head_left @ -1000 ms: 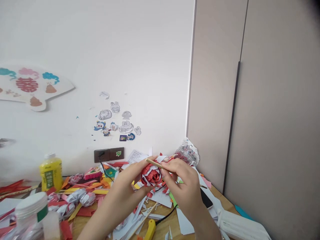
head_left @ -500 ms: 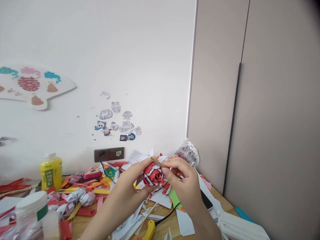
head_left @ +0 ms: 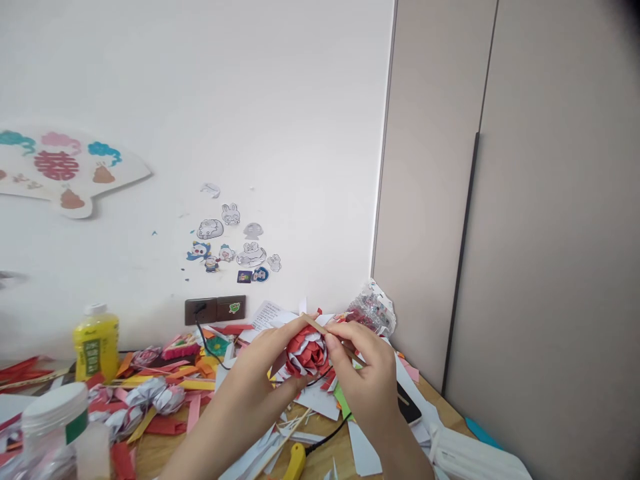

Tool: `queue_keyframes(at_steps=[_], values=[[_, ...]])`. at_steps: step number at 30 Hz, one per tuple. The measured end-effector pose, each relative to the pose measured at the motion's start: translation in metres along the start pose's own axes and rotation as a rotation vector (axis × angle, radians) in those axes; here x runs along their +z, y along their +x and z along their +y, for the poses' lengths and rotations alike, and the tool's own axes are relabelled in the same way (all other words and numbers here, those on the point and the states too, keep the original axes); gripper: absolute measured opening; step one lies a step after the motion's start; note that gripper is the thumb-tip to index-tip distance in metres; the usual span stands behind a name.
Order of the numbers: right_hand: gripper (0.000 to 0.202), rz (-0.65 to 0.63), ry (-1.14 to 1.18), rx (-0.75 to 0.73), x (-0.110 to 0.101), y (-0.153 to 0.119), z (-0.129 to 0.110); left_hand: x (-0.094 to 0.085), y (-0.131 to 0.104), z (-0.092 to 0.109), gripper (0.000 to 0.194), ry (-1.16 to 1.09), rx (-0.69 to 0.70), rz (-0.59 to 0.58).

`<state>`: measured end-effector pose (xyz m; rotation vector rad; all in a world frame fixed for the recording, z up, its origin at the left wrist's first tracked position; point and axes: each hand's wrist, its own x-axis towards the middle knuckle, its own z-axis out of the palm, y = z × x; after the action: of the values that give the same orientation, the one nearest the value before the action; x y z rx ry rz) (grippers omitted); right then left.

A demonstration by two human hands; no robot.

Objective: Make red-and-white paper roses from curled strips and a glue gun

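Red-and-white round paper flower (head_left: 306, 355), already built up in layers, sits held between the left hand's (head_left: 257, 375) spread thumb and fingers; at the flower's upper edge, the right hand (head_left: 369, 363) pinches a slim tan wood-like stick (head_left: 315, 324). What remains undone is not evident.

Yellow bottle (head_left: 97, 345), wall stickers (head_left: 251, 254), dark socket (head_left: 215, 309)

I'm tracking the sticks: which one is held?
The stick in the right hand, beside the red paper flower; others, like the thin one near the yellow handle, lie loose.
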<state>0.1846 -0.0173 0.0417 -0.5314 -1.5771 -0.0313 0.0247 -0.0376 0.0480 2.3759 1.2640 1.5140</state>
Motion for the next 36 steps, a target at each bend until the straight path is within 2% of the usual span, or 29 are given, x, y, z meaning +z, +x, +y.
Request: queue_keyframes(at_steps=[3, 9, 15, 23, 31, 36], values=[[0.013, 0.041, -0.027, 0.007, 0.001, -0.002, 0.002, 0.000, -0.002, 0.003, 0.052, 0.006, -0.043, 0.018], [0.019, 0.022, -0.218, -0.180, 0.002, -0.003, 0.008, 0.003, -0.002, 0.009, 0.050, -0.032, -0.074, 0.032], [0.018, -0.012, -0.127, -0.116, -0.001, -0.002, 0.008, 0.003, -0.004, 0.013, 0.073, -0.058, -0.163, 0.093], [0.022, -0.059, -0.249, -0.227, -0.002, 0.001, 0.010, 0.005, -0.001, 0.009, 0.075, -0.047, -0.145, 0.060], [0.025, -0.229, -0.147, -0.077, -0.008, 0.002, 0.007, 0.006, -0.002, 0.008, 0.077, -0.040, -0.090, 0.068], [0.021, -0.244, -0.144, -0.017, -0.008, 0.004, 0.003, 0.007, -0.001, 0.002, 0.079, -0.034, -0.075, 0.060]])
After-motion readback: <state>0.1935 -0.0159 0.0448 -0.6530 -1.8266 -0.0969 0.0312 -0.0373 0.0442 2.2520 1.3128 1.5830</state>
